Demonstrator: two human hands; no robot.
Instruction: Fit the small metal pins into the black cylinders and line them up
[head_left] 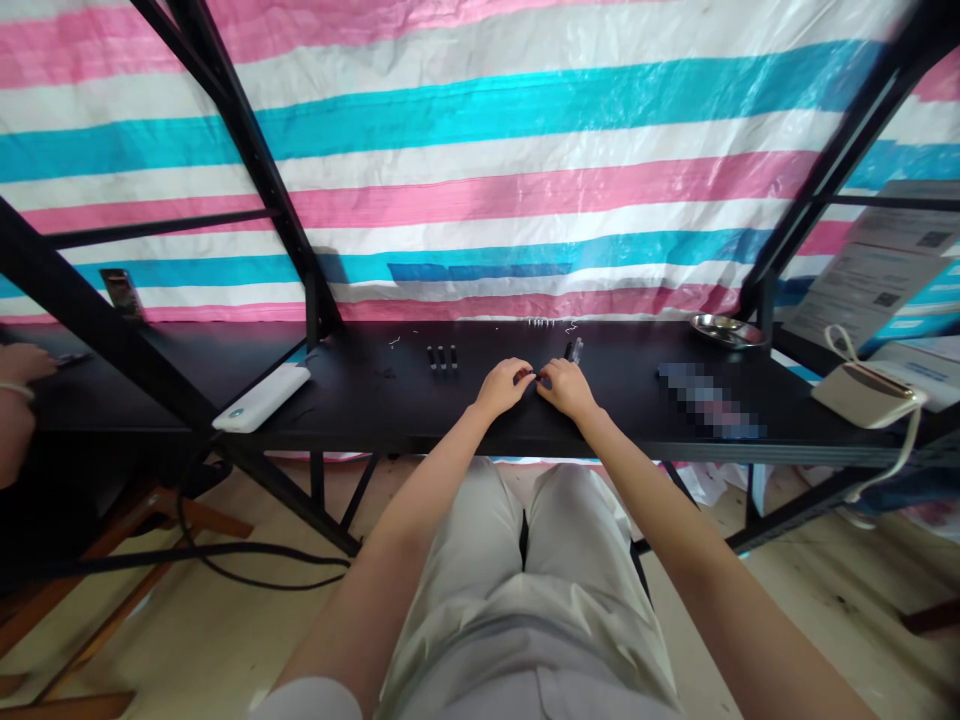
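My left hand (504, 386) and my right hand (568, 387) meet on the black table (615, 420), fingers pinched together around a small dark part (536, 376) between the fingertips. It is too small to name. Three small black upright pieces (442, 357) stand just left of my hands. A small dark and clear item (574, 349) lies just behind my right hand. Tiny metal bits (541, 323) are lined up near the table's far edge.
A white power bank (262, 398) lies at the table's left front. A metal dish (726, 331) sits at the back right, a white device with a cable (866, 392) at the far right. Another person's hand (21, 365) shows at the left edge. Black frame bars cross both sides.
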